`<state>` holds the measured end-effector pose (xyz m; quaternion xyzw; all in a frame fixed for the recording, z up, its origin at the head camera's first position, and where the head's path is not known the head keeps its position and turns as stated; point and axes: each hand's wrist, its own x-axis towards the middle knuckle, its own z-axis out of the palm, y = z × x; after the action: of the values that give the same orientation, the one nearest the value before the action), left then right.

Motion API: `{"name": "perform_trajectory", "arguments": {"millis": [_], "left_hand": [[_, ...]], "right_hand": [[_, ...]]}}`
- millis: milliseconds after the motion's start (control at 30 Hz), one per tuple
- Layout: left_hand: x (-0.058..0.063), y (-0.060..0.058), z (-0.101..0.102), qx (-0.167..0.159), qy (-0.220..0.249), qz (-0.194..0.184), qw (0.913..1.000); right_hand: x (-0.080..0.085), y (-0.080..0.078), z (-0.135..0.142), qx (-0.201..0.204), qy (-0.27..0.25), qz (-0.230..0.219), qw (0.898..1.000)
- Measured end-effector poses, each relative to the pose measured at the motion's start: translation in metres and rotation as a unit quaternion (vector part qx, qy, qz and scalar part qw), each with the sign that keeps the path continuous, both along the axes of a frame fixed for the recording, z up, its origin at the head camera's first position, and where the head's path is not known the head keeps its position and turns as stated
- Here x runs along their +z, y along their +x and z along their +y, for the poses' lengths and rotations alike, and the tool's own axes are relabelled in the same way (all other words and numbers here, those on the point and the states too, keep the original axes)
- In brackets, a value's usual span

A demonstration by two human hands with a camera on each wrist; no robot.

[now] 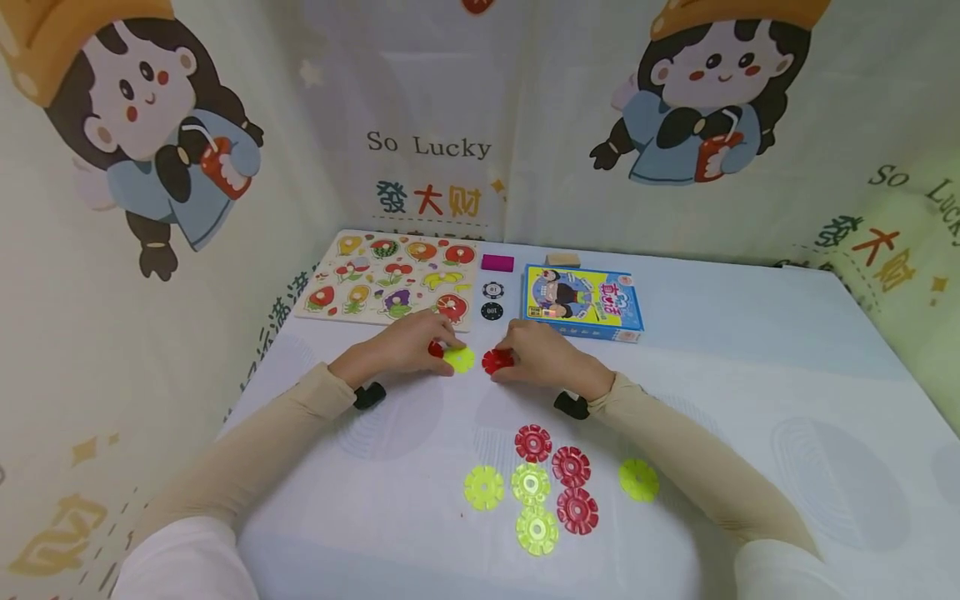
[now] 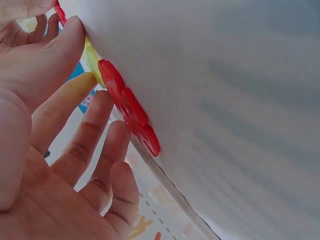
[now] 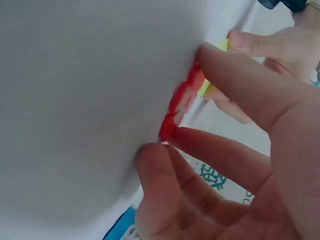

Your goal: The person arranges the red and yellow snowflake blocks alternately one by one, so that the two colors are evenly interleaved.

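Note:
My left hand (image 1: pixel 411 343) pinches a yellow-green notched plastic disc (image 1: pixel 461 360) between thumb and index finger, close over the table. A red disc (image 2: pixel 127 107) lies beside it at the fingertips of the same hand, partly hidden in the head view. To the right, my right hand (image 1: pixel 543 357) holds another red disc (image 1: pixel 495 361) by its edges, thumb on one side and fingers on the other. A small gap separates this red disc from the yellow-green one. Nearer the body lie several loose discs, including a red disc (image 1: pixel 533 443) and a yellow-green disc (image 1: pixel 483 487).
A wooden fruit puzzle board (image 1: pixel 390 279) lies behind my left hand. Behind my right hand is a blue and yellow box (image 1: pixel 583 302). Between them are two round chips (image 1: pixel 492 311) and a purple block (image 1: pixel 498 263); a wooden block (image 1: pixel 562 260) sits behind the box.

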<state>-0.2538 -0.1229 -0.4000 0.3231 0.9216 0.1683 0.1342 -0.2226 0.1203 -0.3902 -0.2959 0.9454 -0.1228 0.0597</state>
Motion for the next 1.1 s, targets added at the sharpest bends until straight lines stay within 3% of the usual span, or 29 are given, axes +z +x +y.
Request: {"name": "perform_trajectory", "arguments": {"millis": [200, 467, 567, 667, 767, 833, 933, 1100], "left_hand": [[0.000, 0.001, -0.001, 0.002, 0.001, -0.007, 1.0000], [0.004, 0.001, -0.001, -0.003, 0.004, -0.010, 0.9999], [0.006, 0.001, 0.001, -0.013, 0.006, -0.006, 0.9999], [0.007, 0.001, 0.009, -0.026, 0.006, 0.006, 0.9996], [0.006, -0.001, 0.020, -0.046, 0.005, 0.019, 0.9988], [0.005, -0.002, 0.027, -0.062, 0.005, 0.020, 0.9979], [0.003, -0.002, 0.036, -0.072, -0.002, 0.017, 0.9973], [0.002, -0.002, 0.043, -0.068, -0.017, 0.017, 0.9974]], "right_hand": [[-0.003, -0.003, -0.008, -0.004, 0.025, -0.014, 1.000], [0.001, 0.004, -0.007, 0.005, 0.011, -0.002, 1.000], [0.007, 0.020, -0.006, 0.029, -0.007, -0.007, 1.000], [0.014, 0.050, -0.008, 0.100, 0.003, -0.028, 0.995], [0.014, 0.083, -0.012, 0.195, 0.033, -0.054, 0.979], [0.011, 0.101, -0.015, 0.237, 0.053, -0.052, 0.969], [0.007, 0.116, -0.018, 0.252, 0.064, -0.032, 0.965], [0.005, 0.120, -0.020, 0.230, 0.068, -0.027, 0.970]]}}
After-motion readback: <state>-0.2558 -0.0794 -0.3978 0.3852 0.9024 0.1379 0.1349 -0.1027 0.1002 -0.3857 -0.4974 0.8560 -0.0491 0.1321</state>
